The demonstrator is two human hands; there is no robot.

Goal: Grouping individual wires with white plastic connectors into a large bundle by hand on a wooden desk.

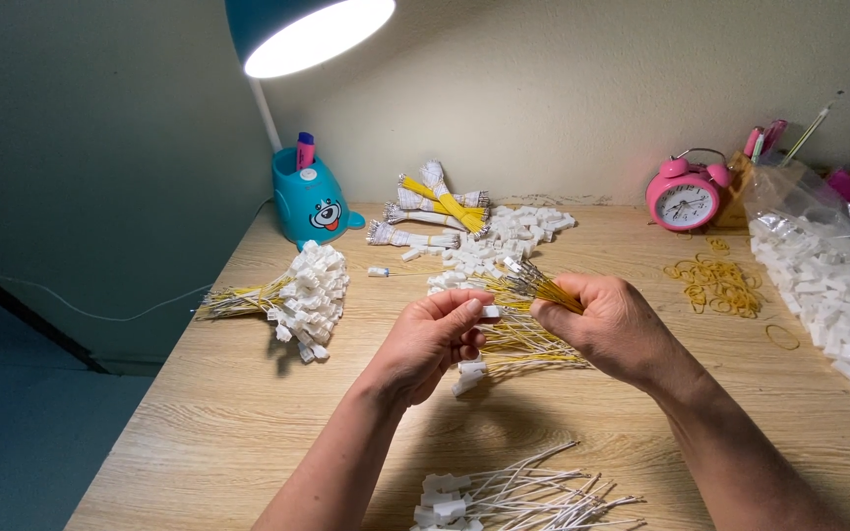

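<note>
White wires with small white plastic plugs [504,497] lie nearest, on the wooden tabletop [248,413]. Above them, the left hand [432,339] pinches one little white plastic plug [490,312] with closed fingers. The right hand [614,324] grips a bunch of thin yellow wires [543,287] tightly. Best to hold the plug steady and line one wire tip straight with its hole.

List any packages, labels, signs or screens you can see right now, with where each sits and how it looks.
Plastic bag: right edge of the desk, clear, crumpled, open, full of small white connectors.
Clock: back right against the wall, round, pink, twin bells, white dial with hands.
Pen holder: back left under the lamp, teal, with a cartoon face on its front.
No signs or screens in view.
</note>
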